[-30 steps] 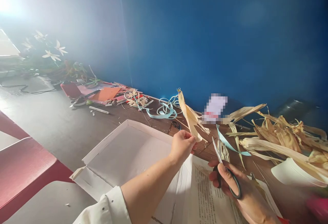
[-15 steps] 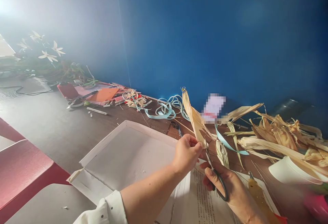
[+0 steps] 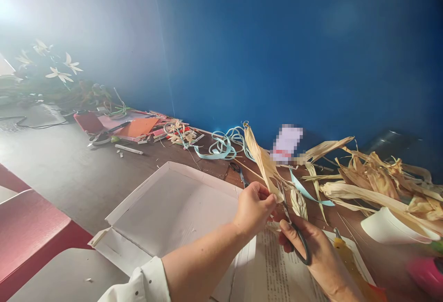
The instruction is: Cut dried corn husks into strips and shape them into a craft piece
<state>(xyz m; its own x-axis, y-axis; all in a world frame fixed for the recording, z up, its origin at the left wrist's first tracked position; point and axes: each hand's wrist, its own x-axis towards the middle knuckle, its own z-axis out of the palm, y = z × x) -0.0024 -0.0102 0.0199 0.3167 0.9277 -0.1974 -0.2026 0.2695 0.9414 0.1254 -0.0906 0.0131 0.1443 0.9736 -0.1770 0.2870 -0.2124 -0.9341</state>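
Between thumb and fingers, my left hand point(image 3: 256, 205) pinches the lower end of a dry corn husk point(image 3: 261, 159), which stands up and tapers to a twisted tip. My right hand point(image 3: 308, 242) is closed round the dark handles of a pair of scissors point(image 3: 286, 210). The blades point upward and lie against the husk's right edge, close to my left fingertips. A small pale piece of husk point(image 3: 274, 226) shows just under my left hand. Beneath both hands lies a printed sheet point(image 3: 277, 265).
An open white cardboard box point(image 3: 169, 200) lies to the left. Corn husks point(image 3: 377, 177) are heaped at the right by a white paper cup point(image 3: 398, 228) and a glue bottle point(image 3: 348, 251). Blue ribbon point(image 3: 221, 147) and a second pair of scissors point(image 3: 238, 170) lie behind. A blue wall point(image 3: 277, 48) rises beyond.
The scissors have shifted slightly right and down along the husk's edge. A small pale piece of husk now shows beneath my left hand. My left hand keeps its pinch.
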